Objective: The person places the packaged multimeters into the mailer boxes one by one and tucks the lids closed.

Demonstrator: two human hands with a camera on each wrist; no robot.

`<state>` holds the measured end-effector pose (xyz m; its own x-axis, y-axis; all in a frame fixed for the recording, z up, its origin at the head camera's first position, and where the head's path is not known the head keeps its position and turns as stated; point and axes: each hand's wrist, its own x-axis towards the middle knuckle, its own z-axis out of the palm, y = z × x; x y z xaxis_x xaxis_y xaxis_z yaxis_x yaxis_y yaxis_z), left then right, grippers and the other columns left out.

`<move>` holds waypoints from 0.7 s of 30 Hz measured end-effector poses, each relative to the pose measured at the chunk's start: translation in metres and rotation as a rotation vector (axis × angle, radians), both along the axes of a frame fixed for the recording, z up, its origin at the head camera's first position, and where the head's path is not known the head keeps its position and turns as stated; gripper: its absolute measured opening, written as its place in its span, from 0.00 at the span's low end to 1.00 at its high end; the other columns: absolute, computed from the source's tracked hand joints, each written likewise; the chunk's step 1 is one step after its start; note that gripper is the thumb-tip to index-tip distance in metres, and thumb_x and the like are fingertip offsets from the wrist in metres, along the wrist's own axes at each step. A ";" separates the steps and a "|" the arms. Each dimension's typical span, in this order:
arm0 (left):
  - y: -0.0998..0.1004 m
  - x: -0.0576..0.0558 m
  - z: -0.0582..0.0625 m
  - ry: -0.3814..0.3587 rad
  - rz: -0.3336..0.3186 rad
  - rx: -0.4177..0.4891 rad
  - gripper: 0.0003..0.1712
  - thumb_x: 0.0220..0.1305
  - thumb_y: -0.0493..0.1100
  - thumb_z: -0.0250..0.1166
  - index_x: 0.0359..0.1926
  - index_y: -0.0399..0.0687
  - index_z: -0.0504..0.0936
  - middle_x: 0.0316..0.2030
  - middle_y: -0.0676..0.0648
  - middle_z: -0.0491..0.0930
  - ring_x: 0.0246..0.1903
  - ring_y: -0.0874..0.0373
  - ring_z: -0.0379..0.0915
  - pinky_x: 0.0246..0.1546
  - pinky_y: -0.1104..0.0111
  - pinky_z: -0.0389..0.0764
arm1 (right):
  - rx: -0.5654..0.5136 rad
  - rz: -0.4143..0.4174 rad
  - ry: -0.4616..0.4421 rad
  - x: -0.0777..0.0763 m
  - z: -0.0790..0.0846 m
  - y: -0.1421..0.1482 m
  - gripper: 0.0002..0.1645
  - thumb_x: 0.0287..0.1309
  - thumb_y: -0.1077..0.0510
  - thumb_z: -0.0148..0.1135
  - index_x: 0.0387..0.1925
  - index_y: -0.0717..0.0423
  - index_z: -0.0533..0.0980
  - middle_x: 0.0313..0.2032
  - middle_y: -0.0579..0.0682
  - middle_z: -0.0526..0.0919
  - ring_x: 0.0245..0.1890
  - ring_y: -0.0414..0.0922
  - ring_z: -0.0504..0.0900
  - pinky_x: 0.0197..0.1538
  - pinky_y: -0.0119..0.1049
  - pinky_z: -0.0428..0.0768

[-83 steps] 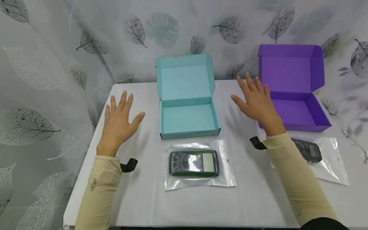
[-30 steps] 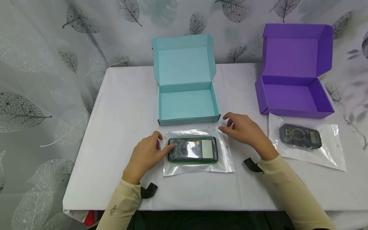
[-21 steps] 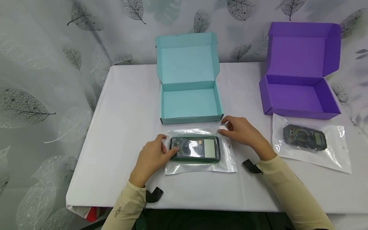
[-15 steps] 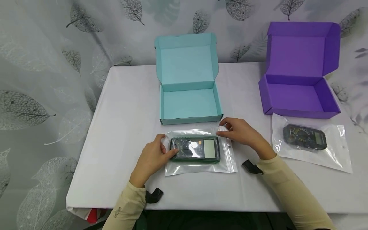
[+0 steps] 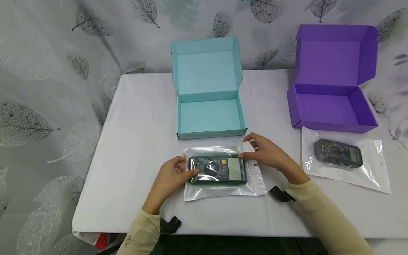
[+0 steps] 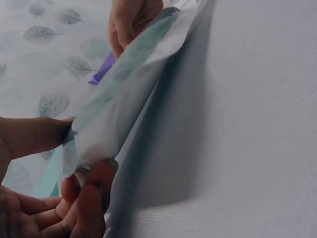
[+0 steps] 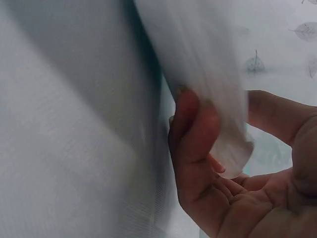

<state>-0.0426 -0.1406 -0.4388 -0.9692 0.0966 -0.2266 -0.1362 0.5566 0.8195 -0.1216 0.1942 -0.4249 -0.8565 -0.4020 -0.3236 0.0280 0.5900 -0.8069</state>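
Head view: one table [image 5: 143,117], covered in white cloth. One purple box [image 5: 334,126], lid up, inner floor in view, near the table's far edge, toward the right. One teal box [image 5: 211,134], lid up likewise, to its left, near the same edge. One flat bag [image 5: 371,179], clear-fronted, just in front of the purple box. One held bag [image 5: 224,191], clear-fronted, between the teal box and the table's near edge; the left wrist view shows a shadow on the cloth beneath it. My left hand [image 5: 170,177]: thumb on top, fingers curled below, pinching the left side. My right hand [image 5: 269,154]: same grip, at the far right corner. One green-sided multimeter [image 5: 217,170], inside the held bag. One black multimeter [image 5: 338,153], inside the flat bag.
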 end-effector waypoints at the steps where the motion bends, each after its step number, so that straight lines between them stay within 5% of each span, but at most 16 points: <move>1: -0.001 0.000 0.001 0.000 0.004 0.016 0.32 0.60 0.51 0.79 0.56 0.35 0.80 0.27 0.51 0.76 0.24 0.57 0.70 0.32 0.63 0.72 | -0.023 -0.006 -0.015 0.001 0.001 0.001 0.30 0.63 0.50 0.75 0.58 0.58 0.72 0.55 0.64 0.81 0.52 0.59 0.81 0.51 0.52 0.80; 9: -0.002 -0.002 0.024 -0.012 0.039 0.154 0.31 0.60 0.48 0.79 0.59 0.38 0.79 0.33 0.47 0.75 0.22 0.59 0.73 0.23 0.69 0.67 | -0.173 -0.070 -0.021 0.003 0.029 0.004 0.30 0.63 0.55 0.75 0.60 0.60 0.71 0.44 0.59 0.84 0.36 0.53 0.84 0.36 0.45 0.86; 21: -0.006 -0.031 0.050 0.077 0.046 0.206 0.29 0.63 0.50 0.76 0.59 0.39 0.80 0.43 0.43 0.76 0.21 0.58 0.75 0.21 0.70 0.70 | -0.167 -0.131 0.090 -0.018 0.057 -0.003 0.30 0.64 0.53 0.74 0.62 0.58 0.73 0.50 0.60 0.81 0.45 0.55 0.83 0.37 0.43 0.86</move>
<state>-0.0733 -0.1468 -0.3884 -0.9873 0.0889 -0.1319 -0.0901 0.3710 0.9243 -0.1395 0.1909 -0.3681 -0.9273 -0.3274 -0.1817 0.0189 0.4436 -0.8960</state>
